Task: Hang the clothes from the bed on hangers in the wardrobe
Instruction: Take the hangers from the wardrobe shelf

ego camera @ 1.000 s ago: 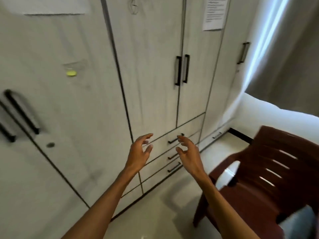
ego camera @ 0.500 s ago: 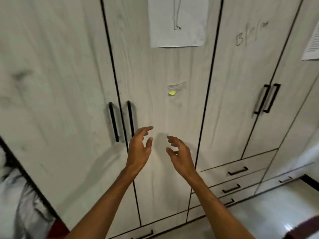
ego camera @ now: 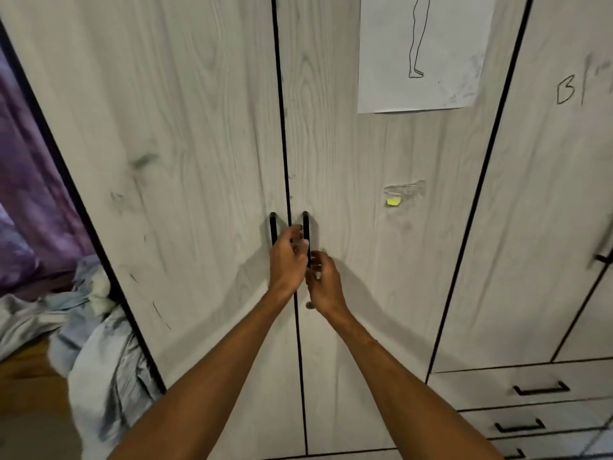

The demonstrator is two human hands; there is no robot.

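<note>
The pale wood-grain wardrobe fills the view, and its two middle doors are shut. Two black vertical handles, the left door handle and the right door handle, flank the door gap. My left hand covers the lower left handle, with its fingers curled there and reaching to the right handle. My right hand sits just below, fingers curled and apart beside the right handle's lower end. A heap of pale blue-grey clothes lies at the far left by the wardrobe's side.
Purple fabric hangs behind the clothes at the left. A paper sheet with a leg drawing and a yellow sticker are on the right door. Drawers with black handles sit at the lower right. A wooden surface shows under the clothes.
The view has swung left from the chair and far doors to the middle doors. Both hands have moved forward from mid-air to the pair of black handles.
</note>
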